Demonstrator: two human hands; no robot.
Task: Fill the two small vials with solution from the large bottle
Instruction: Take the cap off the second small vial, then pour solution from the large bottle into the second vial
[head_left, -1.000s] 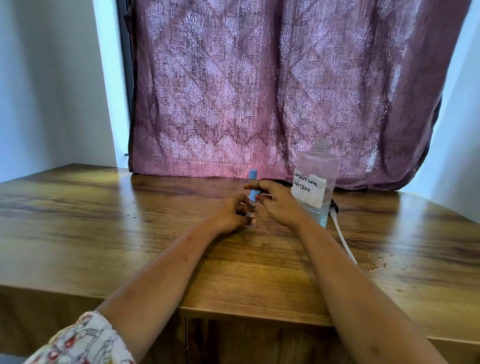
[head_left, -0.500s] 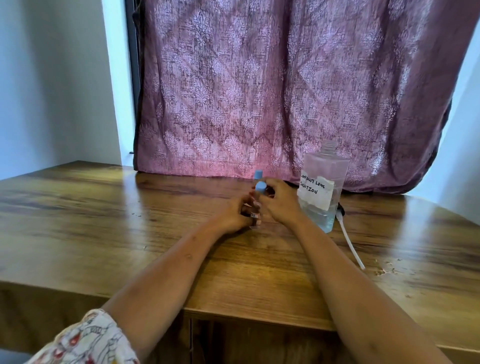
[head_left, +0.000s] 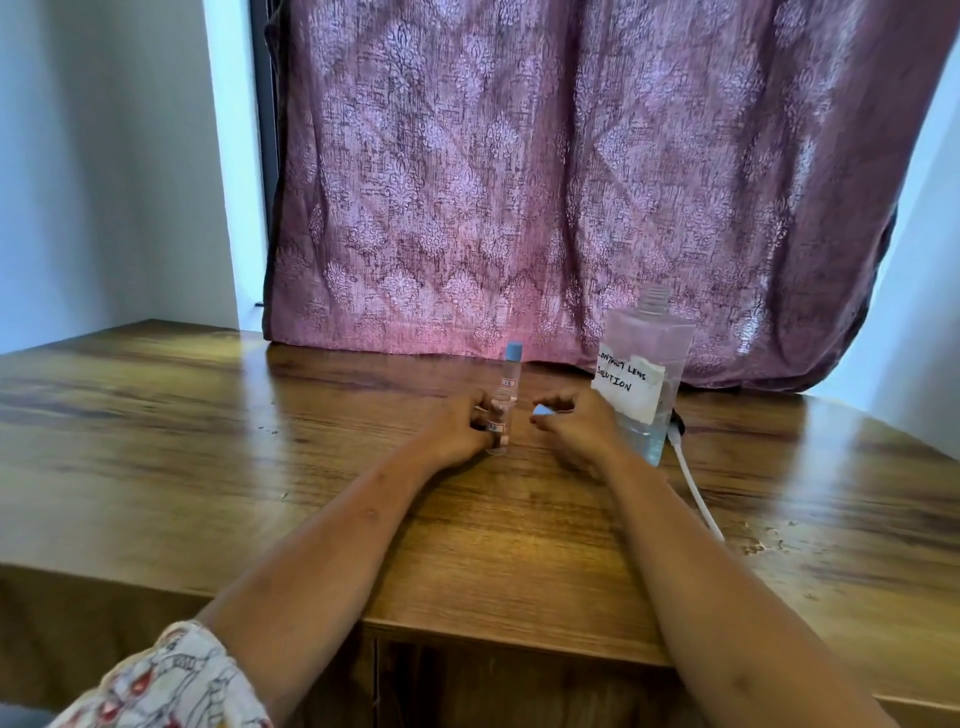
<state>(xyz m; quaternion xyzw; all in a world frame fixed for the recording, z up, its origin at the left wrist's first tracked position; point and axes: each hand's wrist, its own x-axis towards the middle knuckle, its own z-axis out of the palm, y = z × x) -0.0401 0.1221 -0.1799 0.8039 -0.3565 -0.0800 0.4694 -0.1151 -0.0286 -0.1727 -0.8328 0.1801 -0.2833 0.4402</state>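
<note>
A clear small vial (head_left: 500, 423) stands upright on the wooden table (head_left: 208, 447), uncapped, gripped by my left hand (head_left: 460, 431). Just to its right, my right hand (head_left: 574, 423) pinches a small blue cap (head_left: 541, 410), held apart from the vial. Behind them stands a second small vial (head_left: 511, 366) with its blue cap on. A large clear bottle (head_left: 647, 374) with a white handwritten label stands at the right, touching the back of my right hand; its threaded neck is uncapped and liquid shows in its lower part.
A purple patterned curtain (head_left: 519, 182) hangs right behind the bottle and vials. A white cable (head_left: 696, 493) runs along the table from the bottle's base toward the front right. The table's front edge lies under my forearms.
The blue cap has come off the near vial; my right hand has moved it away to the right. My left hand still holds the vial on the table.
</note>
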